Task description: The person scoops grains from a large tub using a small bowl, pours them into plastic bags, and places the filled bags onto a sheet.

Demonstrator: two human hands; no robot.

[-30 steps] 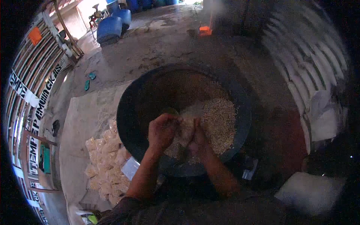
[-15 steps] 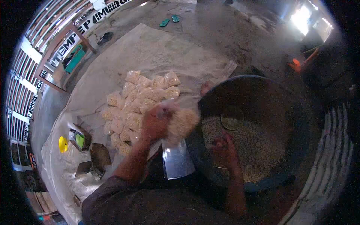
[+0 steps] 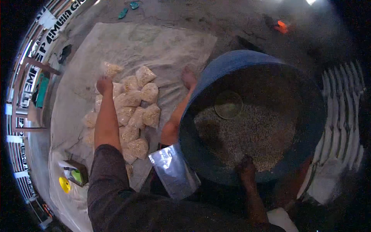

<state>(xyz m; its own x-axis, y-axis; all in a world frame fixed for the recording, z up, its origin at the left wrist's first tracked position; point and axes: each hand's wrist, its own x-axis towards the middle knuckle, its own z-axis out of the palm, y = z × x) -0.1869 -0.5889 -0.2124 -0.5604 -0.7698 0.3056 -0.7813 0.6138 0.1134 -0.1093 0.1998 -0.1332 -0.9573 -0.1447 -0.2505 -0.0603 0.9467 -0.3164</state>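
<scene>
My left hand point(image 3: 104, 85) reaches to the far left edge of a pile of filled clear bags point(image 3: 129, 98). Its fingers are closed on the near end of one filled bag point(image 3: 111, 69), which lies at the back of the pile. My right hand point(image 3: 246, 169) is at the near rim of a big blue tub point(image 3: 241, 58), over the pale grains point(image 3: 266, 133) in it; its fingers are dark and hard to make out. A round clear bowl point(image 3: 228, 105) rests on the grains. Flat empty plastic bags point(image 3: 174, 170) lie left of the tub.
A pale sheet point(image 3: 170, 46) spreads under the bags. A bare foot point(image 3: 188, 77) is beside the tub. At the lower left are a small box point(image 3: 77, 173) and a yellow round object point(image 3: 64, 185). Corrugated sheeting point(image 3: 342, 116) stands at the right.
The view has swung left from the tub. My left hand has carried a filled bag out of the tub area to the pile's far side. My right hand has drawn back to the near rim.
</scene>
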